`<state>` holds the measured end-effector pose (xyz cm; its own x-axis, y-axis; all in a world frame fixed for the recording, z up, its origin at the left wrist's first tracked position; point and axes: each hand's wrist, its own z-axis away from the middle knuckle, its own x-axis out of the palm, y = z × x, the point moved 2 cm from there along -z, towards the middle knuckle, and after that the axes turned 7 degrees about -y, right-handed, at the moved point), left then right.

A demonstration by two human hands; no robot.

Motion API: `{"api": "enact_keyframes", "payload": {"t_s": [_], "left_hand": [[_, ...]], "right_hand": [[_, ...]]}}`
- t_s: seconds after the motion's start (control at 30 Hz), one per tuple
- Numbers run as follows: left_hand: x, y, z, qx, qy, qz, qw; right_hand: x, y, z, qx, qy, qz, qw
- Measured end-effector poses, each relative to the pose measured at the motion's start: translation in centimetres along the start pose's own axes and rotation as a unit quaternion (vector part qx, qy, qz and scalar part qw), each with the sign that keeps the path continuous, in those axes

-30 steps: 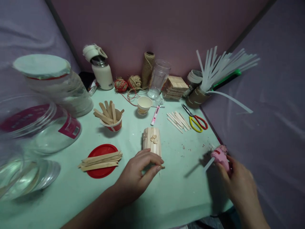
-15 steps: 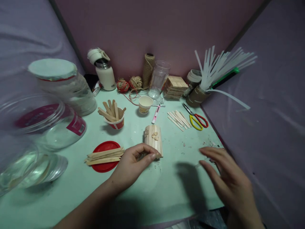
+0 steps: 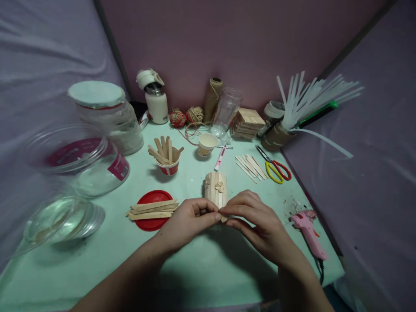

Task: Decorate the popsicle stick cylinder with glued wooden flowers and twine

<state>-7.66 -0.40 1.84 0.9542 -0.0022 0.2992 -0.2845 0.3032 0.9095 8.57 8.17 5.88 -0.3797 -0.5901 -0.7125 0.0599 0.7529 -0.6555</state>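
My left hand (image 3: 198, 219) is closed, pinching a small wooden piece (image 3: 223, 219) between thumb and fingertips. From the other side, my right hand (image 3: 256, 223) brings its fingertips to the same piece, its fingers closed around it. Just behind both hands stands a cylinder covered in wooden sticks (image 3: 216, 190), with small petal-shaped wooden pieces (image 3: 219, 187) forming a flower on its front. Its lower part is hidden by my fingers. A pink hot glue gun (image 3: 308, 234) lies to the right of my right hand.
A red lid (image 3: 152, 224) bearing wooden sticks lies left, near a paper cup of craft sticks (image 3: 168, 168). Scissors (image 3: 274, 171), thin sticks (image 3: 250, 168) and a pink utility knife (image 3: 220, 158) lie behind. Clear plastic tubs (image 3: 107, 182) crowd the left; glue sticks (image 3: 299, 104) fill a holder at back right.
My right hand has moved left from the table's right side to meet my left hand at the small wooden piece. The glue gun now shows on the right. The view has shifted slightly.
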Motion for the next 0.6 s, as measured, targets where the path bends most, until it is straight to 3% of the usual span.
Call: {"api": "enact_keyframes", "payload": {"t_s": [0.37,0.5,0.6], "left_hand": [[0.3,0.3,-0.2,0.01,0.01,-0.02,1.0],[0.3,0.6,0.0,0.046,0.052,-0.083,0.994],[0.4,0.4,0.2,0.13,0.095,-0.175,0.971]], "right_hand": [[0.9,0.6,0.2,0.025,0.049,-0.073,0.996],[1.4,2.3,0.2,0.109,0.165,-0.123,0.972],[1.8,4.1,0.0,0.201,0.245,-0.148,0.937]]}}
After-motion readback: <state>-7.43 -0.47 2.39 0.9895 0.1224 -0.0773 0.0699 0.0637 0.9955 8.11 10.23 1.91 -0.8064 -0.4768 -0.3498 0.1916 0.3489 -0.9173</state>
